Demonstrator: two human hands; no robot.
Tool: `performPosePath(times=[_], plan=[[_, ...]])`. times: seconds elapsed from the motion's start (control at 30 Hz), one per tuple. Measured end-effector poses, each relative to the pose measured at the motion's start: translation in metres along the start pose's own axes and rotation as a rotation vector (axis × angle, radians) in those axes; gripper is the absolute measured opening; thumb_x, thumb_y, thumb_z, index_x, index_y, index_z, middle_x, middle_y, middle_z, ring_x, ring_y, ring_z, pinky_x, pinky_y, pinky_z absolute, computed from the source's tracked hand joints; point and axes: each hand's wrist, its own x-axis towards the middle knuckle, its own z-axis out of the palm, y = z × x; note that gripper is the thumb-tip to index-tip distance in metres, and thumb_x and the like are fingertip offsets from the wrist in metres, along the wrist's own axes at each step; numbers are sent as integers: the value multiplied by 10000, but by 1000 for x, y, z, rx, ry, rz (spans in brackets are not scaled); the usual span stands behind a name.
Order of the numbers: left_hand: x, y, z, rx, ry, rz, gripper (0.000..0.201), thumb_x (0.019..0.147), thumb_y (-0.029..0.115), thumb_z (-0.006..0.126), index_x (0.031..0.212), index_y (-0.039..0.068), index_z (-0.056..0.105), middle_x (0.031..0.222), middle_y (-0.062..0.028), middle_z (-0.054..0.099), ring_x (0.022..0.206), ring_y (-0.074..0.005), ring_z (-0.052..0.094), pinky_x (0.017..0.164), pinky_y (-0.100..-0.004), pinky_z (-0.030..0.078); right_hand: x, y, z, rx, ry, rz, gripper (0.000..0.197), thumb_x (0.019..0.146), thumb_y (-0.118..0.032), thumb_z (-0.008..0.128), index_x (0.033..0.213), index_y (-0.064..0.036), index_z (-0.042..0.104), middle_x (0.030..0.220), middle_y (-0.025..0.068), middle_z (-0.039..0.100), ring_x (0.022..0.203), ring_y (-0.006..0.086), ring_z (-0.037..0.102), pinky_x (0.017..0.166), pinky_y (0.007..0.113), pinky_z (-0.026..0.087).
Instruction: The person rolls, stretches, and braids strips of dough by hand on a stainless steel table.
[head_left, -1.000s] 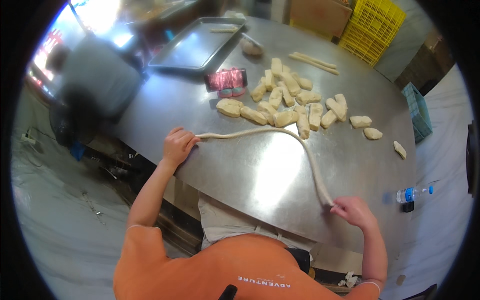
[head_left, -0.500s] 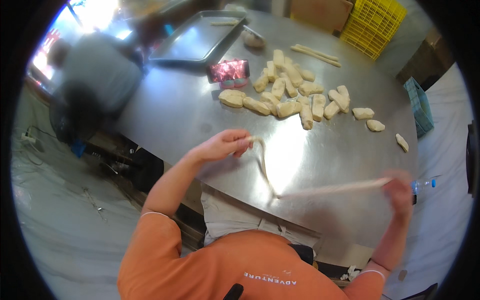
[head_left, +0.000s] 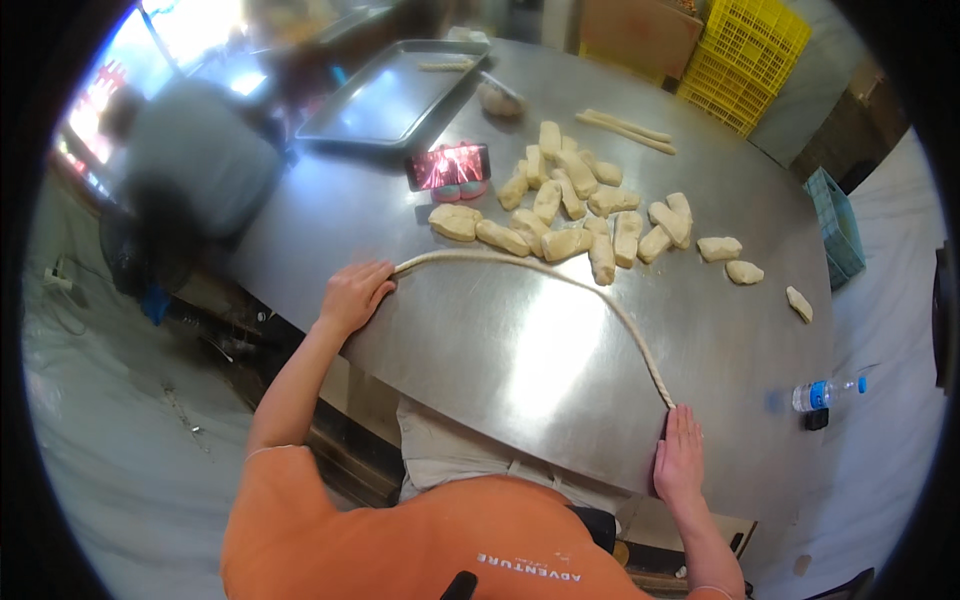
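A long, thin dough rope (head_left: 524, 262) curves in a wide arc across the metal table, its right part looking twisted. At its left end my left hand (head_left: 356, 294) lies palm down, fingers stretched over the tip. My right hand (head_left: 681, 452) rests flat at the other end, fingers straight, close to the table's near edge. Both rope tips are hidden under the hands. Just beyond the arc is a heap of pale dough pieces (head_left: 567, 243), thick and short.
Around the steel table (head_left: 470, 370) are a propped phone (head_left: 448, 167), a tray (head_left: 365, 100) holding dough strips, more dough strips (head_left: 626, 131), a wrapped lump (head_left: 500, 100) and a water bottle (head_left: 815, 395). Yellow crates (head_left: 745, 60) and a blue-green crate (head_left: 836, 225) stand beyond. A blurred person (head_left: 200, 155) is far left.
The dough rope, held up and swinging between both hands, now lies on the table in an arc. My left hand moved left; my right hand came inward and nearer. Both flattened out.
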Motion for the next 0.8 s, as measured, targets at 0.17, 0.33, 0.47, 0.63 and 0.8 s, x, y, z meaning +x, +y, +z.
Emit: performPosePath(times=[0.17,0.33,0.47,0.63,0.8], plan=[[11,1,-8,214,30,-344,335,1067,281,679,1345,100,728,1221,-111,785,1163,-342,728,1033,-485,551,91,93,-2,-87,219,429,567,1094,-231,548,1612,-8,489,1694,263,454,1560,461,435,1302,579,309],[-57,35,-34,289,174,-21,258,1028,233,706,1182,27,730,1004,-136,753,979,-400,705,858,-502,544,10,121,35,211,217,37,497,1127,-260,541,1558,-14,544,1576,227,584,1462,400,553,1223,497,426],[-17,3,-12,262,121,-267,149,992,221,753,1013,76,729,958,-118,754,949,-378,717,839,-481,558,81,135,-40,665,-89,348,307,1110,-203,599,1355,-27,650,1325,176,731,1235,299,702,1048,414,534],[11,-15,6,-79,288,33,147,1003,214,754,1118,124,773,972,-128,766,908,-384,715,811,-514,546,71,94,-56,170,-8,86,225,1022,-266,698,1109,-60,731,1086,235,766,1137,400,729,1067,489,527],[38,11,13,-99,80,-487,290,1052,223,700,1300,76,738,1200,-127,810,1109,-356,759,1085,-547,537,104,36,-113,265,-58,52,255,968,-323,773,888,-81,751,929,211,747,895,445,725,838,533,561]])
